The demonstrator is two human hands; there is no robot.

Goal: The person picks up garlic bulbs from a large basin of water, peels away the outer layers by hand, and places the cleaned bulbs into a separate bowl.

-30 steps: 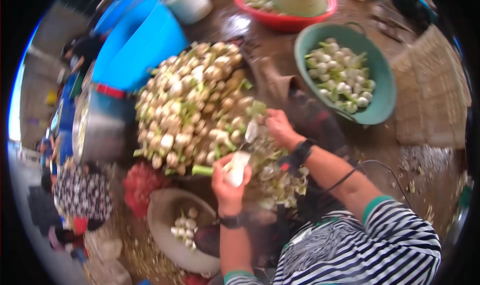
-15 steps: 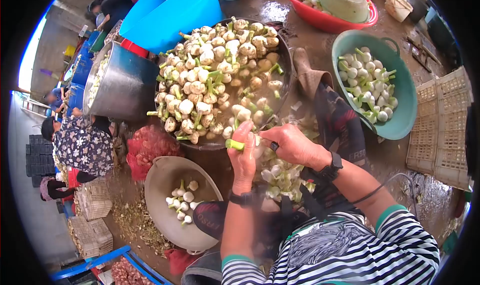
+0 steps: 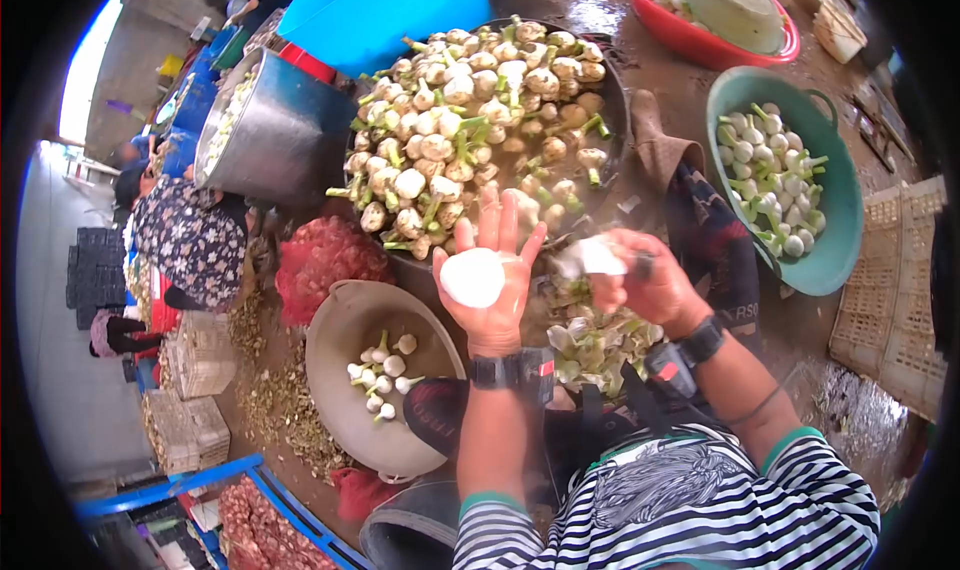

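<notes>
On the raised palm of my left hand (image 3: pixel 494 270) rests a smooth white bulb (image 3: pixel 473 277), with the fingers spread behind it. To its right, my right hand (image 3: pixel 650 282) is closed on a pale peel (image 3: pixel 598 256), blurred by motion; a small dark thing at its fingers is too unclear to name. Beyond the hands stands a wide dark basin (image 3: pixel 622 120) heaped with soiled, stemmed bulbs (image 3: pixel 430 150), some in murky water. Loose peels (image 3: pixel 590 345) lie below my right hand. A grey-beige basin (image 3: pixel 335 410) at the lower left holds several cleaned white bulbs (image 3: pixel 383 378).
At the right are a green basin (image 3: pixel 843 220) of white bulbs and plastic crates (image 3: pixel 890 290). A red basin (image 3: pixel 690 45) and a blue tub (image 3: pixel 400 15) stand at the back. To the left are a metal pot (image 3: pixel 275 135), a red net sack (image 3: pixel 325 260) and a person (image 3: pixel 190 240).
My left hand has turned palm up with its fingers spread, showing the white bulb. My right hand has moved right, away from it, with the peel. The view has shifted left.
</notes>
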